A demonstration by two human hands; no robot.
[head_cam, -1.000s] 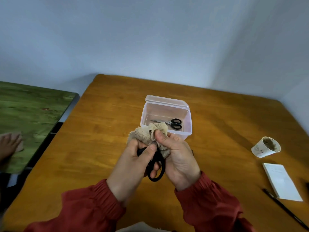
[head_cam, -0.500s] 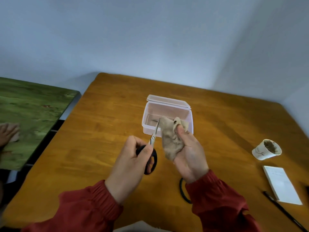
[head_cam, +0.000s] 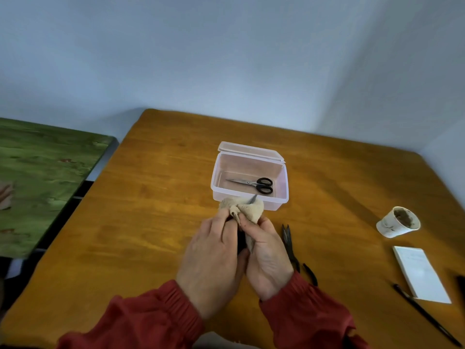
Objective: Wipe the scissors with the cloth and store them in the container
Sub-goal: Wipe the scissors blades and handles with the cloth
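My left hand [head_cam: 214, 258] grips the black handles of a pair of scissors, mostly hidden; only the blade tip [head_cam: 252, 199] pokes out of the beige cloth [head_cam: 247, 210]. My right hand [head_cam: 266, 258] pinches that cloth around the blades, just in front of the clear plastic container [head_cam: 283, 195]. The container stands open with its lid tipped back, and a black-handled pair of scissors [head_cam: 254, 183] lies inside it. Another black pair of scissors [head_cam: 290, 248] lies on the table right of my right hand.
A tipped paper cup [head_cam: 398, 222] with brown residue, a white notepad [head_cam: 421, 275] and a black pen [head_cam: 425, 314] sit at the right of the wooden table [head_cam: 151, 210]. A green-topped table [head_cam: 42, 172] stands to the left, with another person's hand [head_cam: 5, 195] at its edge.
My hands came back together: the cloth, held apart from the bare blade half a second ago, is wrapped around the blades again. The camera view has shifted slightly.
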